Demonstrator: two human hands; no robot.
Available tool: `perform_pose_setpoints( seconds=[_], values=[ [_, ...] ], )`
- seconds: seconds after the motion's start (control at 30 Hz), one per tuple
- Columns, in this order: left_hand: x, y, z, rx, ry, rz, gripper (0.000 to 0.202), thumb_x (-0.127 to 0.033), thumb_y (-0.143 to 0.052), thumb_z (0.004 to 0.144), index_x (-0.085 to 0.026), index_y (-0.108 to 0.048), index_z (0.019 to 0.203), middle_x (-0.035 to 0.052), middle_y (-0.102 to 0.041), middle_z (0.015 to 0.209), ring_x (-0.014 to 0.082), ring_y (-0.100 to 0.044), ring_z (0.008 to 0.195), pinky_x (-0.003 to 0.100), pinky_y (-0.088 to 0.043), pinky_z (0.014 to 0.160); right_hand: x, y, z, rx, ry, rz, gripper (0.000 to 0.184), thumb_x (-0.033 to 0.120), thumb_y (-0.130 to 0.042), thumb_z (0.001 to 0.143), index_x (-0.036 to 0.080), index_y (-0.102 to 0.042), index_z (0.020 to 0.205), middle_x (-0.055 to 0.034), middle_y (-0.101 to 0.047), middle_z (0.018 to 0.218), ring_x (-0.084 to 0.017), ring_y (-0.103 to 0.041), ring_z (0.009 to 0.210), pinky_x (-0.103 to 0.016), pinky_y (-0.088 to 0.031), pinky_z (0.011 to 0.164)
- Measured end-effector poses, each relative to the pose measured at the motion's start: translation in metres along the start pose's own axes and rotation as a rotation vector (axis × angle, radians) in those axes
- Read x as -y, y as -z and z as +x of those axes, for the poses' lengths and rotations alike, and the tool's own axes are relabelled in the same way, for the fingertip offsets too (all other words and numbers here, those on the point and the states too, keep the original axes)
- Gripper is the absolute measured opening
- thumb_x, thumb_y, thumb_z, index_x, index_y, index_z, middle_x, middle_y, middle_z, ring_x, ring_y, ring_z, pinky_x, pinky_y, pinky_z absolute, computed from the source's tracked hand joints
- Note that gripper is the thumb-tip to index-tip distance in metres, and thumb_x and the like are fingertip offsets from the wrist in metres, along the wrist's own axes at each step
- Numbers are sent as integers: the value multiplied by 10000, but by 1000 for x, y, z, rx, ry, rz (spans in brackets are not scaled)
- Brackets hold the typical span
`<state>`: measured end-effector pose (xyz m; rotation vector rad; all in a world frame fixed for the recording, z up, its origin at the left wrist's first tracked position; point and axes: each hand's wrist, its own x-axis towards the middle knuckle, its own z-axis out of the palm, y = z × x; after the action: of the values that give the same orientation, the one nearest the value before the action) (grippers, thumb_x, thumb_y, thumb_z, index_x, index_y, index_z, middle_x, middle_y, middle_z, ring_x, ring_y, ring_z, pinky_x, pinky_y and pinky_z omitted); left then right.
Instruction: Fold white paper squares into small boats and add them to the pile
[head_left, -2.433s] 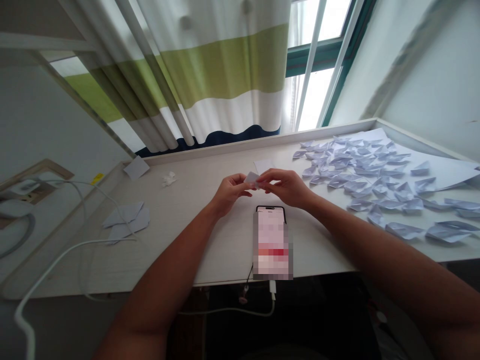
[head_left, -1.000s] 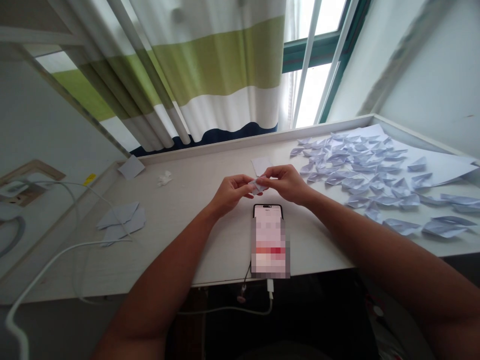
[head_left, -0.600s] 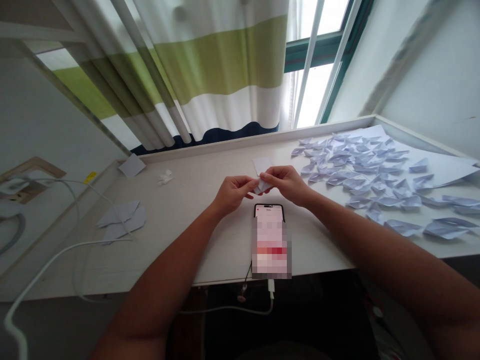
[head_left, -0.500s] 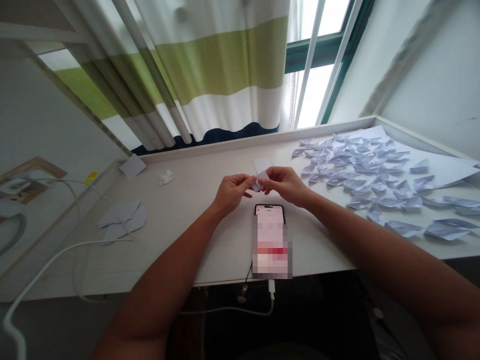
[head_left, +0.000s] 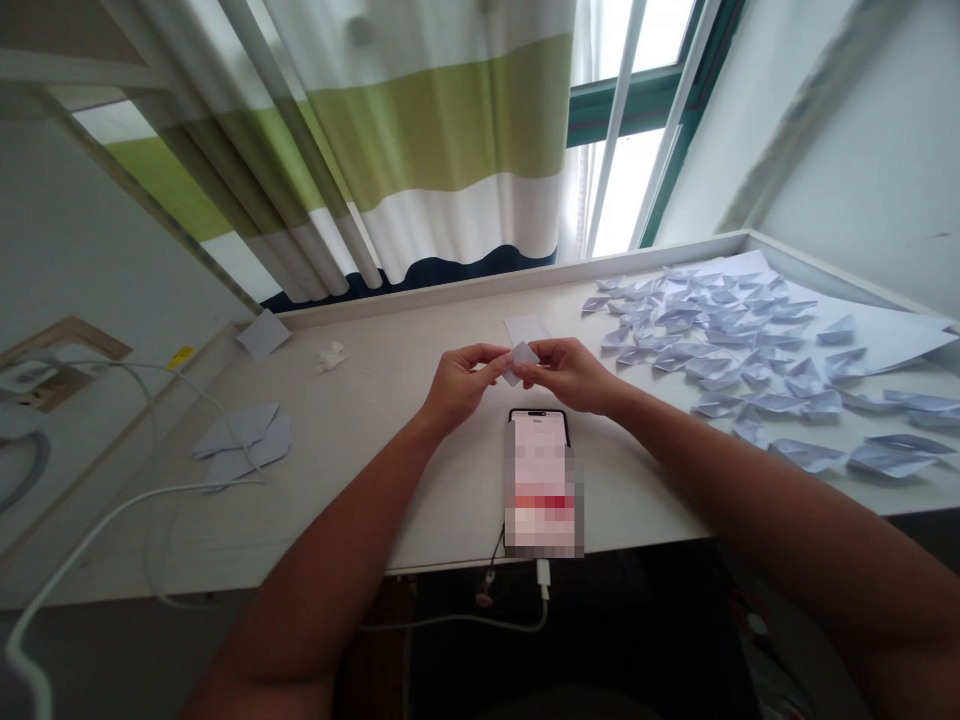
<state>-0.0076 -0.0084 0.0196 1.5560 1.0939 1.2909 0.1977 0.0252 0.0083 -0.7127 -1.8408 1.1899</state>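
Note:
Between my two hands, above the white desk (head_left: 375, 420), is a small folded piece of white paper (head_left: 524, 354). My left hand (head_left: 466, 385) pinches its left side between thumb and fingers. My right hand (head_left: 571, 374) grips its right side the same way. The fingers cover part of the folds. Just behind my hands lies a flat white paper square (head_left: 525, 325). A phone (head_left: 538, 470) with a partly blurred screen lies in front of my hands at the desk's front edge.
Many small folded paper boats (head_left: 697, 325) cover the right side, partly over larger white sheets (head_left: 885, 325). Paper pieces (head_left: 251, 440) lie at left, with another square (head_left: 263, 334) behind and a crumpled scrap (head_left: 331, 356). A white cable (head_left: 142, 495) crosses the left side.
The folded paper has turned between my fingers and now shows a flat diamond-shaped face. Both hands stay in nearly the same place, still gripping it.

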Motion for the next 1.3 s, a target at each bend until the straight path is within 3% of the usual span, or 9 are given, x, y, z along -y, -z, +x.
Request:
perform_pose_setpoints(
  seconds=[0.1,0.23,0.3,0.43,0.6,0.8,1.1,1.3],
  values=[
    [0,4,2,-63,-30,28,263,-438,-903,794,-192,-878,884,53,-807,838,169,-673,778,290,-512,710,-1,-1,1,-72,18,33,547,720,-850,848,179,-776,878,-25,-732,718,-154,-656,618,-300,-536,580],
    [-2,5,2,-58,67,-16,320,-459,-926,783,-184,-882,940,-6,-670,587,117,-527,548,274,-391,548,0,1,-1,-100,23,85,499,669,-828,909,181,-801,1011,35,-671,583,-95,-526,399,-262,-449,417],
    [-5,4,0,-19,99,-95,340,-457,-926,785,-174,-872,964,24,-737,674,129,-599,584,270,-429,556,0,0,-2,-86,49,109,454,627,-818,938,186,-819,1049,33,-684,596,-99,-554,405,-256,-459,403],
    [-10,2,-2,34,130,-241,385,-466,-902,820,-155,-854,1042,98,-840,961,196,-769,846,297,-572,723,-3,-3,-2,-63,131,104,364,560,-815,959,225,-857,1094,3,-760,724,-134,-673,564,-276,-572,487],
    [-5,2,1,1,126,-293,681,-462,-1025,698,-161,-779,1258,53,-841,859,197,-769,815,345,-610,807,-8,-4,-1,-63,201,-37,246,461,-798,984,266,-866,1117,-26,-823,971,-138,-714,672,-330,-637,639],
    [-1,-1,2,-45,90,-289,583,-518,-1050,633,-159,-809,1024,61,-838,831,211,-775,774,354,-600,759,-1,1,-2,-99,268,-142,188,431,-793,1000,278,-862,1084,-36,-744,970,-177,-741,801,-339,-629,685],
    [-6,-2,-2,-9,126,-311,687,-438,-1064,629,-173,-732,1168,49,-845,865,220,-810,843,349,-602,818,1,5,-1,-98,249,-133,198,457,-772,1010,268,-832,1026,-60,-708,1056,-228,-742,953,-407,-671,803],
    [-12,-3,-4,-29,112,-197,628,-463,-1042,671,-198,-600,1030,24,-804,747,233,-804,730,345,-609,727,0,-2,-1,-172,176,1,337,581,-880,894,260,-802,959,-53,-785,997,-251,-753,961,-440,-671,843]
  ],
)
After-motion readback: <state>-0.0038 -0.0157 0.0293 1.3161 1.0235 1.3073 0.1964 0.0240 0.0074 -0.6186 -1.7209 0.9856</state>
